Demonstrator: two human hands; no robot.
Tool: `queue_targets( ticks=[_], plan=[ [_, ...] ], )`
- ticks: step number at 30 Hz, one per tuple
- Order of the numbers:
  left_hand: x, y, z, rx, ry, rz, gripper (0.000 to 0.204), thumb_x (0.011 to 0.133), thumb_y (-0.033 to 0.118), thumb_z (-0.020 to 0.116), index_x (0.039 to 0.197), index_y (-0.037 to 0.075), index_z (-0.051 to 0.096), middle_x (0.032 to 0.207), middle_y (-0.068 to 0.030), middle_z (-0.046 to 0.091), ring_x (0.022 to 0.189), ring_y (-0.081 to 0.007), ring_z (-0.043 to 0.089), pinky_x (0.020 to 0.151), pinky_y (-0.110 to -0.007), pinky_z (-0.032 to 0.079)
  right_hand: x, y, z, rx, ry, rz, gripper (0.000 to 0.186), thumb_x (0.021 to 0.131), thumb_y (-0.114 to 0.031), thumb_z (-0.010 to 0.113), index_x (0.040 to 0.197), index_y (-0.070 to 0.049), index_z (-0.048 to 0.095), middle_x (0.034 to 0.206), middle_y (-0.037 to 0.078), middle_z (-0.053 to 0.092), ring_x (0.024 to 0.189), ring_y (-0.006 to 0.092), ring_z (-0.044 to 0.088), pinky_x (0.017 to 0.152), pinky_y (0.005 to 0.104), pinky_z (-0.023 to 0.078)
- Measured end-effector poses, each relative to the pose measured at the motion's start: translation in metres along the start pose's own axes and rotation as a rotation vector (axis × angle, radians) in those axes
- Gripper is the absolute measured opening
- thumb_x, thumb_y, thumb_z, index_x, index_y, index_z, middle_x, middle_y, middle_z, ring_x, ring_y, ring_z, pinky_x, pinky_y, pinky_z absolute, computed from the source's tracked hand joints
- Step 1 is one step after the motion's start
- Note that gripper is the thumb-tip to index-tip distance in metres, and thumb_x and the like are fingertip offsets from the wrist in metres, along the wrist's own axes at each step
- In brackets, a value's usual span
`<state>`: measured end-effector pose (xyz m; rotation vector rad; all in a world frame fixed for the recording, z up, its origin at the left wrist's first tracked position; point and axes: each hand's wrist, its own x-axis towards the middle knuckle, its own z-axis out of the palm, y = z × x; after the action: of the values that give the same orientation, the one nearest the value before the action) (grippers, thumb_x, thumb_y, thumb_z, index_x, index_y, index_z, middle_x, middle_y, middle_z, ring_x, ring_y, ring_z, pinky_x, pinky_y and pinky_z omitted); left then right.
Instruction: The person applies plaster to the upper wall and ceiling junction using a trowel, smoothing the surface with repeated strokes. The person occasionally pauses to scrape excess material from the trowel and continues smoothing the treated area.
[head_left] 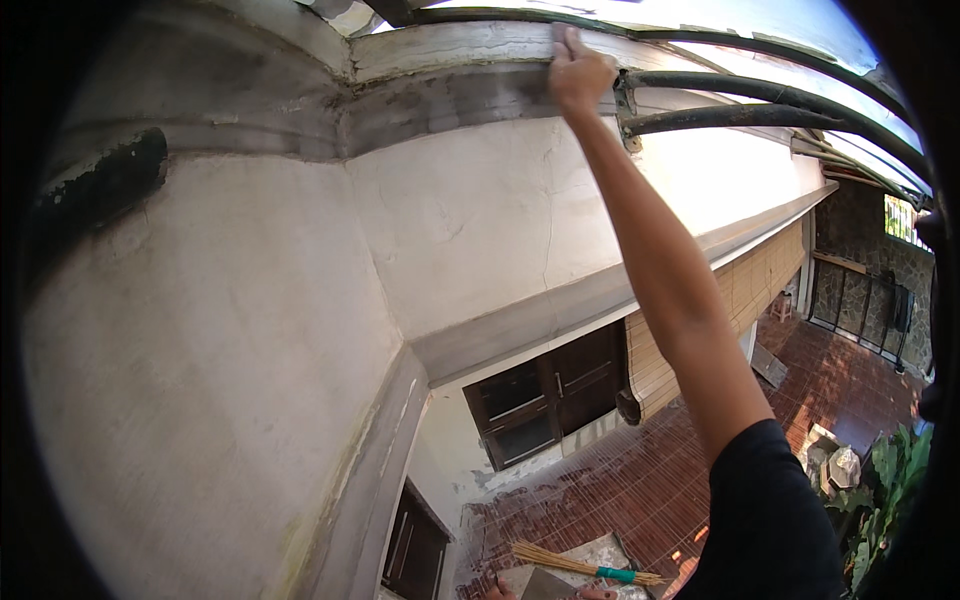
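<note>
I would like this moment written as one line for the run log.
right hand: raised, holding small grey item, kind unclear, at pale wall band | beside it: dark pipes | below: stick bundle, tiled floor

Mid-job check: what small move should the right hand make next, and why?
Probably ease the right hand a little leftward along the pale, streaked wall band: it appears to be up against that band, and dark, round pipes sit close on its right.
</note>
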<state>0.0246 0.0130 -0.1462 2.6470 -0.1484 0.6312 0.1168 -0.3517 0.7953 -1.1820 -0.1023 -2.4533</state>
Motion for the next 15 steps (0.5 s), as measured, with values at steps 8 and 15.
queue_targets(
  ticks=[8, 15],
  plan=[
    [0.002, 0.0, -0.001, -0.163, -0.084, -0.061, 0.035, 0.095, 0.022, 0.052, 0.119, 0.0, 0.064, 0.119, -0.0301, 0.062, 0.113, -0.0464, 0.057, 0.095, -0.051, 0.046, 0.01, 0.03, -0.021, -0.124, -0.057, -0.161, 0.031, 0.091, -0.019, 0.071, 0.121, -0.023, 0.074, 0.091, 0.013, 0.073, 0.082, 0.0255, 0.06, 0.081, 0.0373, 0.052],
    [-0.002, -0.006, 0.004, -0.61, -0.311, -0.345, 0.041, 0.099, 0.031, 0.047, 0.126, 0.005, 0.061, 0.126, -0.0252, 0.062, 0.123, -0.0427, 0.054, 0.103, -0.051, 0.043, -0.045, -0.02, 0.007, 0.257, -0.146, -0.409, 0.039, 0.088, -0.014, 0.074, 0.123, -0.031, 0.073, 0.088, 0.007, 0.065, 0.094, 0.0242, 0.056, 0.086, 0.0342, 0.049]
  ],
)
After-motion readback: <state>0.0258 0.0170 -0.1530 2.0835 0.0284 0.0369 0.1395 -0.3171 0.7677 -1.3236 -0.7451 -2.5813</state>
